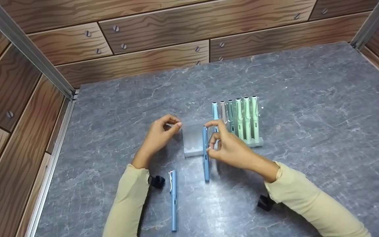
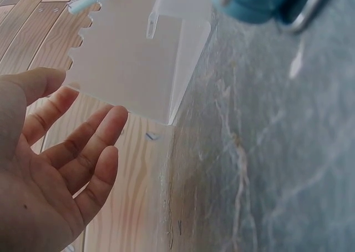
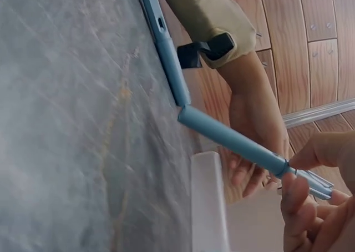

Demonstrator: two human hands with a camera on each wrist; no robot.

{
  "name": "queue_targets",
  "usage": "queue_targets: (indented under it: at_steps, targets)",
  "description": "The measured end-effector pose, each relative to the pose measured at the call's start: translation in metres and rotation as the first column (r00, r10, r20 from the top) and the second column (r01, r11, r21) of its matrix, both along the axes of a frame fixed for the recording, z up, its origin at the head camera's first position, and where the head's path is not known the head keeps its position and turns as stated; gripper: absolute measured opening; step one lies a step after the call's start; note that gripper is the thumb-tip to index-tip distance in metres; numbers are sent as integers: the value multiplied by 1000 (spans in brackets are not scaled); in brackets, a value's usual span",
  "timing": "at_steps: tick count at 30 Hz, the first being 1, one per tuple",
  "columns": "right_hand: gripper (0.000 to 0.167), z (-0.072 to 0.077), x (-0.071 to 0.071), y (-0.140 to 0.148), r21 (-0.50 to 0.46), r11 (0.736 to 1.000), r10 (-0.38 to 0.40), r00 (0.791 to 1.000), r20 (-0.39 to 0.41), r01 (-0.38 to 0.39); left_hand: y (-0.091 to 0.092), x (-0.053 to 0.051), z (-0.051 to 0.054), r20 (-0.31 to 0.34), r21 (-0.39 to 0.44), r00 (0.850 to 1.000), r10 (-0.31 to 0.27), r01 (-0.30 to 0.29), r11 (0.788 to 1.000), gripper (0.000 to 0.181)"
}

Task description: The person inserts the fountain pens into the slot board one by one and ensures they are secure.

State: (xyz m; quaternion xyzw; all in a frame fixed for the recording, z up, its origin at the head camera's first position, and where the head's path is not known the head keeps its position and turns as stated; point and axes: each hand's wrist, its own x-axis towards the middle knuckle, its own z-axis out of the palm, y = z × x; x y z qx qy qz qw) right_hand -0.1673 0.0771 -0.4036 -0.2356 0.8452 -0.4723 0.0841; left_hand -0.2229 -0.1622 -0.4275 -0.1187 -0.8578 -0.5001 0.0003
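Near the middle of the table, my right hand (image 1: 230, 148) pinches a blue capped pen (image 1: 206, 158) by its clip end, the other end pointing down toward me. In the right wrist view, thumb and fingers close round the pen's cap (image 3: 310, 180). My left hand (image 1: 160, 131) is at the upper left corner of a clear pen stand (image 1: 193, 138), its thumb and forefinger tips at the edge. The left wrist view shows the stand's notched edge and sheet (image 2: 127, 63) beside those fingertips. Another blue pen (image 1: 174, 200) lies on the table nearer me.
Several pens stand in a row at the stand's right part: a light blue one (image 1: 214, 110), a grey one (image 1: 223, 110), a dark green one (image 1: 230, 115) and light green ones (image 1: 247, 118). Wood-patterned walls (image 1: 163, 29) border the grey marbled table (image 1: 308, 131).
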Motion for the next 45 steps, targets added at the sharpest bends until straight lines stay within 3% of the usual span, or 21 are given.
queue_targets:
  at_steps: [7, 19, 22, 26, 29, 45]
  targets:
    - [66, 2, -4, 0, 79, 994, -62, 984, -170, 77, 0, -1, 0, -15, -3, 1000, 6, -6, 1000, 16]
    - [64, 11, -10, 1, 138, 977, -114, 945, -307, 163, 1, 0, 0, -13, -10, 1000, 5, -5, 1000, 16]
    - [63, 11, -11, 1, 149, 972, -116, 922, -370, 183, 1, 0, 0, -13, -10, 1000, 7, -7, 1000, 16]
    - [61, 10, -14, 1, 141, 967, -118, 869, -480, 210, 1, 0, 1, -8, -13, 1000, 10, -10, 1000, 16]
    - [60, 9, -16, 1, 135, 966, -119, 841, -528, 222, 1, 0, 1, -5, -12, 1000, 12, -12, 1000, 17]
    - [59, 11, -22, 0, 135, 960, -109, 770, -629, 246, 2, -1, 2, -16, -5, 1000, 9, -9, 1000, 16]
